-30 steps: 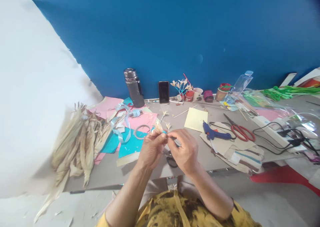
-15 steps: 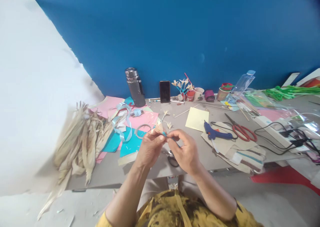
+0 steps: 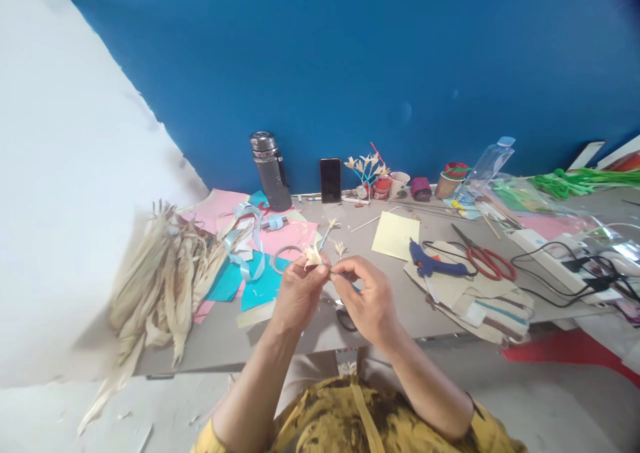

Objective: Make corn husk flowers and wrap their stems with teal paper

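Both hands meet over the middle of the table. My left hand [image 3: 299, 296] is closed in a pinch at the base of a pale corn-husk flower [image 3: 313, 256], whose petals point up. My right hand [image 3: 367, 298] pinches the stem end of the same flower, fingertips touching the left ones; the stem is mostly hidden by the fingers. Just beyond lie another husk flower on a light blue stem [image 3: 327, 232] and a loose flower head [image 3: 340, 248]. Beneath the right hand, small dark-handled scissors [image 3: 346, 320] are partly covered.
Dried corn husks [image 3: 167, 280] are heaped at left beside blue paper [image 3: 259, 280]. A thermos [image 3: 271, 173], a phone [image 3: 331, 180] and finished flowers [image 3: 367, 170] stand by the wall. At right lie a glue gun [image 3: 435, 265], red-handled scissors [image 3: 490, 263] and a corded power strip [image 3: 545, 260].
The flower between my hands has turned, so its petals show more fully above my left fingers. My hands stay in nearly the same place.
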